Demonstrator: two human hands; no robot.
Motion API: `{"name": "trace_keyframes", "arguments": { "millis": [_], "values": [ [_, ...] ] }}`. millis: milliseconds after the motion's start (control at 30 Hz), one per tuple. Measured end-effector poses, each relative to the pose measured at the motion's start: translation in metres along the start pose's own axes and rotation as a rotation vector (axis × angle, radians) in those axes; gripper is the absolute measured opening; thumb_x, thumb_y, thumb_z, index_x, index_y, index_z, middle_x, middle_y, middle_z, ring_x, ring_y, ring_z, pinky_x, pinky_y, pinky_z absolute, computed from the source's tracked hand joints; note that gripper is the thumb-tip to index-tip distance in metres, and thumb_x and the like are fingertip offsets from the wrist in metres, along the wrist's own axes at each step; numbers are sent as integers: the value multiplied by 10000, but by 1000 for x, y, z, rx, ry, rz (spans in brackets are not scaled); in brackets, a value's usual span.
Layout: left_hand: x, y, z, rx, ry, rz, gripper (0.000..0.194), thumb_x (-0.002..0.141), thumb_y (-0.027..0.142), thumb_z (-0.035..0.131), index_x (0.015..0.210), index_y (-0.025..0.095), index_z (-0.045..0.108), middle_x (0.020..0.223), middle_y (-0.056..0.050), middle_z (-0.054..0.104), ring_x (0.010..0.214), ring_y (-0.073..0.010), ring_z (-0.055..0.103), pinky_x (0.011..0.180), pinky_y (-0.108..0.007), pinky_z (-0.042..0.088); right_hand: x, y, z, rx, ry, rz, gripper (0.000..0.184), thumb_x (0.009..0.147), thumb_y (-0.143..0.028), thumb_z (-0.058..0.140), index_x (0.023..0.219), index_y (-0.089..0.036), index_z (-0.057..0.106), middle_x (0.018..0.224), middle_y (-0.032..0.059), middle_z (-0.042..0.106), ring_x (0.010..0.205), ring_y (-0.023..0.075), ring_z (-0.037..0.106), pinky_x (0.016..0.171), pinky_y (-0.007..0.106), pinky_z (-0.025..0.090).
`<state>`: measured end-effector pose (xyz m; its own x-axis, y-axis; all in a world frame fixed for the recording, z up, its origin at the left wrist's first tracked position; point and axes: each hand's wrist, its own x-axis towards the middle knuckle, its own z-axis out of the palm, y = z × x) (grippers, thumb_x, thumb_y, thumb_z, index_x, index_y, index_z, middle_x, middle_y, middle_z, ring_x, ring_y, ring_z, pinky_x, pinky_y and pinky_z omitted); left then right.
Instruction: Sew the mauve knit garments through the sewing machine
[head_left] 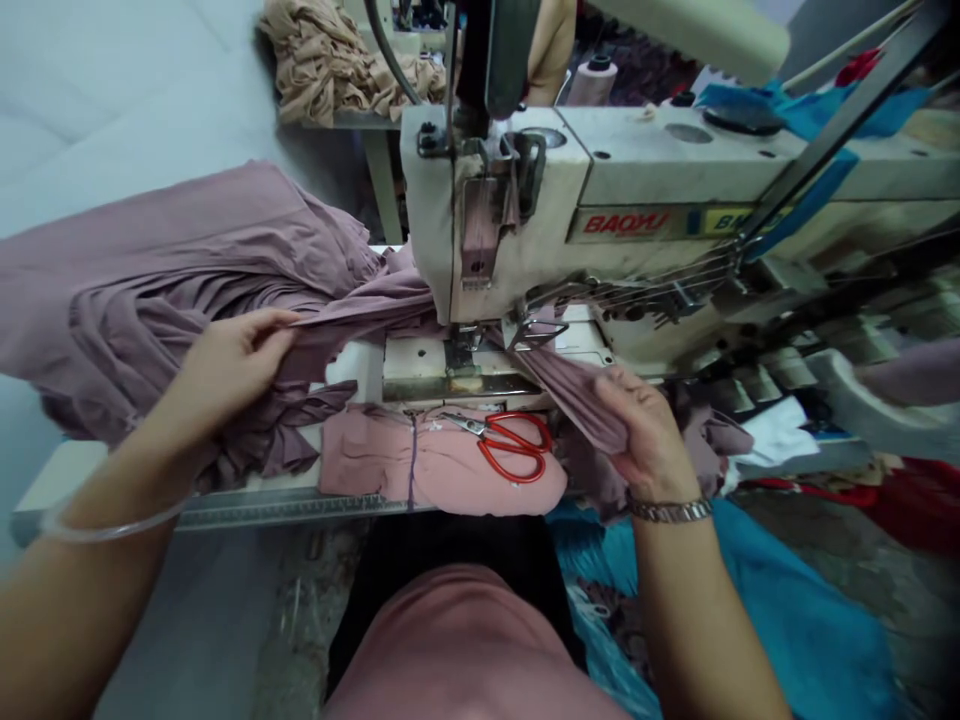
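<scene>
A mauve fabric piece [382, 305] stretches across the sewing machine [502, 250], passing behind the needle head at its middle. On the left, my left hand [236, 365] pinches an edge of it between thumb and fingers. To the right of the presser foot, my right hand [637, 420] grips the gathered other end, palm side partly hidden. Beneath and beyond my left hand lies a large heap of mauve fabric [187, 230] in folded layers. Red-handled scissors [517, 445] rest on a pink cloth pad [442, 465] at the table's front, between my hands.
A ruler strip [285, 510] runs along the front table edge. Thread lines cross the machine's right side. Blue plastic sheeting [795, 610] lies low at the right. Beige fabric [322, 65] is piled on a table behind, where another person's arm [551, 50] shows.
</scene>
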<state>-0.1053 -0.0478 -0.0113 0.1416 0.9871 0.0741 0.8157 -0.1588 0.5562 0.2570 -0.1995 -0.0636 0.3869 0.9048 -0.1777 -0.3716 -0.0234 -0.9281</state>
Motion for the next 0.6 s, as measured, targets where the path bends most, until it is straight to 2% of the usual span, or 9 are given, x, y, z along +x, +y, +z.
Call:
{"name": "trace_keyframes", "arguments": {
  "millis": [67, 133, 267, 300, 367, 467, 533, 600],
  "values": [
    [-7, 5, -5, -292, -6, -97, 283, 851, 277, 544, 1086, 160, 650, 731, 44, 584, 599, -69, 443, 617, -156, 354, -6, 5, 1, -93, 1, -38, 365, 582, -297, 875, 813, -188, 614, 624, -64, 590, 478, 63, 522, 439, 166, 438],
    [-13, 12, -6, -428, 17, -133, 238, 851, 314, 572, 984, 136, 658, 669, 51, 533, 565, -47, 400, 556, -121, 303, -8, 7, 2, -93, 75, -138, 315, 624, -303, 854, 803, -172, 631, 642, -61, 588, 498, 42, 509, 463, 147, 428],
    [-22, 20, -10, -244, 125, -140, 302, 786, 406, 709, 753, 110, 659, 507, 72, 403, 477, -22, 290, 448, -98, 184, -7, 8, 1, 48, 266, -308, 308, 745, -445, 753, 810, -158, 662, 822, 13, 666, 716, 106, 625, 606, 213, 517],
    [-22, 19, -10, -279, 149, -151, 287, 782, 387, 718, 742, 110, 653, 483, 78, 375, 461, -20, 276, 433, -94, 180, -7, 8, 1, 55, 276, -318, 335, 765, -486, 723, 822, -161, 666, 843, 27, 670, 767, 129, 639, 631, 237, 531],
    [-19, 16, -11, -496, 186, -182, 220, 801, 311, 701, 737, 116, 622, 456, 88, 338, 427, -19, 255, 400, -91, 192, -8, 10, 1, 19, 249, -295, 385, 757, -541, 708, 813, -163, 666, 820, 35, 665, 771, 143, 638, 647, 262, 539],
    [-10, 15, -9, -807, 245, -235, 168, 827, 227, 665, 729, 140, 560, 455, 85, 387, 376, -34, 281, 337, -113, 227, -12, 12, 2, -86, 161, -215, 362, 615, -407, 848, 803, -160, 662, 770, 8, 648, 652, 104, 589, 604, 229, 510],
    [-7, 16, -8, -866, 293, -234, 173, 852, 219, 653, 736, 148, 546, 456, 81, 414, 352, -44, 299, 306, -128, 235, -13, 13, 3, -158, 153, -230, 365, 569, -292, 878, 836, -164, 663, 782, -11, 643, 628, 77, 562, 580, 189, 471],
    [-5, 17, -7, -861, 336, -213, 187, 865, 217, 652, 728, 145, 547, 431, 89, 383, 328, -41, 266, 283, -132, 203, -13, 14, 2, -172, 208, -289, 321, 619, -300, 852, 843, -170, 663, 786, -21, 635, 635, 65, 550, 587, 173, 449]
  ]
}}
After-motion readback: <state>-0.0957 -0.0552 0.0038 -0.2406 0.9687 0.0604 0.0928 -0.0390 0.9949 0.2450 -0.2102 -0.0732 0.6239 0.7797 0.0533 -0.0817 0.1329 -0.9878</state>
